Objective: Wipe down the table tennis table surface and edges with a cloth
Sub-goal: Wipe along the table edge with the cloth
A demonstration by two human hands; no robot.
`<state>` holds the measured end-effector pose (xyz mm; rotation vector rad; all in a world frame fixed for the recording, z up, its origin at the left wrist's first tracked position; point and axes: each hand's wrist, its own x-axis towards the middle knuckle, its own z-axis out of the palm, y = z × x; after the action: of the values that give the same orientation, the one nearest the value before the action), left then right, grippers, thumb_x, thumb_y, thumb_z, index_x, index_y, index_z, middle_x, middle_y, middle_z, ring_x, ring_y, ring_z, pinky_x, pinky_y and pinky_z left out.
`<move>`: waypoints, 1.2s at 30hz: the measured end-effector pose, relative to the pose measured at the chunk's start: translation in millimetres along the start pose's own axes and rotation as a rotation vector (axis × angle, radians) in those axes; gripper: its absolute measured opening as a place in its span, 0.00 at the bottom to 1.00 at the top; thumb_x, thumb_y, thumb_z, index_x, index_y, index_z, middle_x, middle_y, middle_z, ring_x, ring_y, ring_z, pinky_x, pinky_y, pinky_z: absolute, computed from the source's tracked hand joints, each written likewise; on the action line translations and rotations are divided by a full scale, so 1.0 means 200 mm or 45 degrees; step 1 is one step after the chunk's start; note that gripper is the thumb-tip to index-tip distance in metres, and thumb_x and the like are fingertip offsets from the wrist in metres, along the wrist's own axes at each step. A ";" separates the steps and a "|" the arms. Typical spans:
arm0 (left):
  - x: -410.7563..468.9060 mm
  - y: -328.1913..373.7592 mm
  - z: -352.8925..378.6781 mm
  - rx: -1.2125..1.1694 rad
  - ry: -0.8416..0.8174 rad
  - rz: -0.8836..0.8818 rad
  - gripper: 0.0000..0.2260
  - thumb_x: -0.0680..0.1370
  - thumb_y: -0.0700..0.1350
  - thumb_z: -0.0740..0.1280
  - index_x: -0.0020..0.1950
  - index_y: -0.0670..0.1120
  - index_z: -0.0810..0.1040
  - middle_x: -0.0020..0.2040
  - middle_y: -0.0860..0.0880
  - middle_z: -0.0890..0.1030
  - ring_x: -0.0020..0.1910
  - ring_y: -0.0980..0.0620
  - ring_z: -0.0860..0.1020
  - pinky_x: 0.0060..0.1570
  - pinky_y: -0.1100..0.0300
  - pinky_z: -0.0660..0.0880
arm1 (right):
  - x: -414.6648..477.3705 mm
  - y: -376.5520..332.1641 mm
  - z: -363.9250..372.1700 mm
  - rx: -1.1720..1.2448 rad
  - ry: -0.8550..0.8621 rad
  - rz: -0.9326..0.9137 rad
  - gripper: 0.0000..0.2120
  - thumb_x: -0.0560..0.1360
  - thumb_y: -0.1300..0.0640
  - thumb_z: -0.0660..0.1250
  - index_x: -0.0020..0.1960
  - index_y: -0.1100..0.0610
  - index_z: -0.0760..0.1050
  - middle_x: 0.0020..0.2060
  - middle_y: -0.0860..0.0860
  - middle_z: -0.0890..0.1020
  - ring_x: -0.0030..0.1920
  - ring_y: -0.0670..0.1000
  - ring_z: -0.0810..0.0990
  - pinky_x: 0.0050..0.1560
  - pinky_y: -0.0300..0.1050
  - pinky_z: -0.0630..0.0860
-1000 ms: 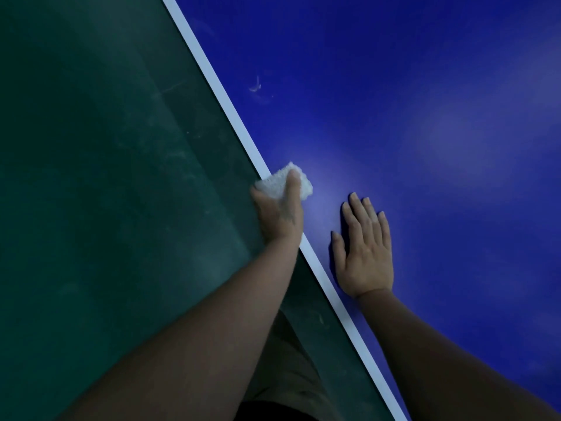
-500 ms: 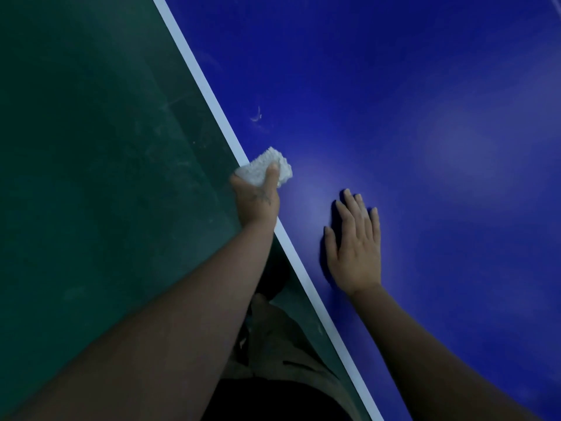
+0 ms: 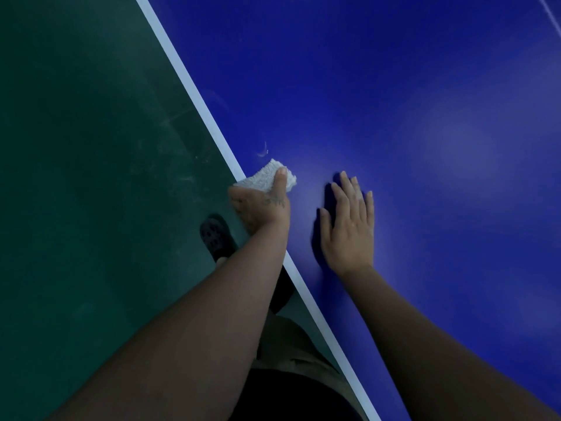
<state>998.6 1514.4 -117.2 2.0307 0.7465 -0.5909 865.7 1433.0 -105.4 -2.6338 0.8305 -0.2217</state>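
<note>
A: Where the left hand [image 3: 261, 211] meets the white edge line [image 3: 188, 83], what has it got hold of?

B: A small white cloth [image 3: 264, 177]. The thumb lies along the top and pins it down. The other fingers curl away over the outer side of the line, and I cannot see their tips. The cloth sits right on the line, with part of it spilling onto the blue side.

A: And the right hand [image 3: 349, 226]?

B: It lies flat, palm down, fingers straight and close together, with nothing in it. It rests on the blue table [image 3: 394, 101] just inside the line, beside the left hand but not touching it.

A: Is there anything near the cloth?

B: A faint pale mark [image 3: 263, 150] on the blue, just beyond the cloth and close to the inner side of the line.

A: What lies on the outer side of the line?

B: Dark green floor [image 3: 91, 147], scuffed with pale streaks. A dark shoe [image 3: 216, 237] with holes in its top stands there near the line, partly hidden by the left wrist. Closer to the camera, khaki shorts [image 3: 288, 344] show between the left forearm and the line.

A: And farther in across the blue?

B: It is dim, with soft patches of glare well inside the line. A thin white stripe [image 3: 549, 13] crosses the far corner, well apart from the line.
</note>
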 end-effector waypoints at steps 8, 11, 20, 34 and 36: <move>0.35 0.32 -0.05 -0.147 0.022 0.034 0.44 0.70 0.69 0.79 0.73 0.45 0.66 0.66 0.46 0.78 0.62 0.40 0.82 0.61 0.46 0.83 | 0.27 -0.16 0.13 -0.024 -0.041 -0.032 0.22 0.87 0.58 0.63 0.80 0.63 0.70 0.84 0.56 0.65 0.86 0.58 0.60 0.86 0.63 0.52; 0.54 0.50 -0.09 -0.223 0.003 0.030 0.44 0.70 0.67 0.81 0.74 0.44 0.68 0.67 0.45 0.79 0.62 0.41 0.83 0.62 0.45 0.83 | 0.43 -0.26 0.19 -0.022 -0.026 -0.030 0.22 0.87 0.57 0.63 0.80 0.63 0.70 0.84 0.56 0.66 0.86 0.58 0.60 0.86 0.62 0.51; 0.99 0.84 -0.18 -0.378 -0.110 0.142 0.34 0.76 0.60 0.79 0.73 0.42 0.73 0.63 0.46 0.83 0.58 0.48 0.84 0.57 0.53 0.84 | 0.98 -0.57 0.38 0.001 0.024 -0.080 0.24 0.88 0.56 0.61 0.82 0.63 0.67 0.84 0.57 0.65 0.86 0.59 0.60 0.87 0.60 0.50; 1.35 1.17 -0.29 -0.362 -0.244 0.172 0.28 0.81 0.60 0.73 0.73 0.43 0.75 0.64 0.49 0.83 0.57 0.54 0.83 0.44 0.71 0.76 | 1.65 -1.00 0.66 -0.242 -0.118 -0.099 0.32 0.90 0.45 0.48 0.87 0.63 0.51 0.88 0.57 0.51 0.88 0.57 0.47 0.87 0.59 0.47; 1.41 1.23 -0.29 -0.359 -0.268 0.185 0.26 0.82 0.58 0.73 0.72 0.42 0.76 0.64 0.47 0.84 0.59 0.52 0.84 0.50 0.67 0.79 | 1.74 -1.04 0.69 -0.286 -0.122 -0.093 0.33 0.90 0.43 0.47 0.88 0.62 0.49 0.88 0.57 0.49 0.88 0.56 0.46 0.87 0.60 0.46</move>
<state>1375.8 1534.7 -130.7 1.7157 0.5201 -0.5706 1291.9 1429.3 -137.2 -2.8609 0.7683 -0.0209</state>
